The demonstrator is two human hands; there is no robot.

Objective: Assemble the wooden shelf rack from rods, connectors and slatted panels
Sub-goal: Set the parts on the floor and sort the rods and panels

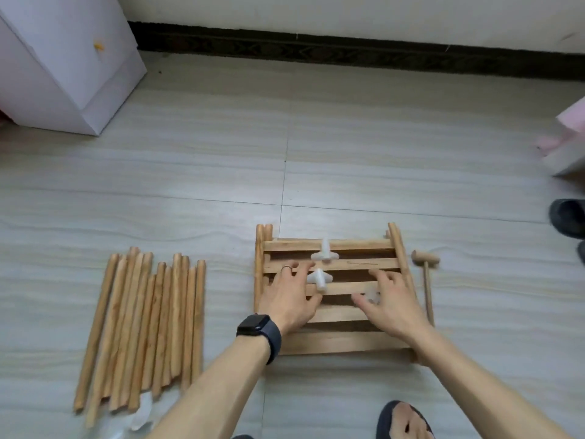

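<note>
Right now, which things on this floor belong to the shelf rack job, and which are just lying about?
For the job: rods, slatted panels, white connectors, probably the wooden mallet.
Lying about: white box, pink and white object, dark slipper.

A black smartwatch (254, 324) with a rectangular face sits on the left wrist, held by a wide dark grey strap. A thin silvery ring (286, 268) circles one finger of the left hand (289, 299). Both forearms are bare. One foot wears a dark slipper (387, 411).
</note>
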